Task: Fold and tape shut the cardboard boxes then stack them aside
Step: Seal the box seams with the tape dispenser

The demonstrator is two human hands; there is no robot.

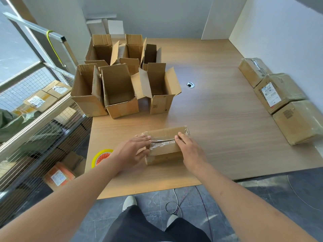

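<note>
A small closed cardboard box lies near the table's front edge, with clear tape along its top seam. My left hand rests against the box's left end, fingers straight over the tape there. My right hand lies on the right part of the top, fingers flat on the tape. A roll of tape with a yellow rim and orange core sits on the table just left of my left wrist. Several open boxes stand with flaps up at the back left.
Three taped boxes lie in a row along the right wall. The wooden table has a cable hole near its middle. A wire cage with parcels stands left of the table. Cables lie on the floor by my feet.
</note>
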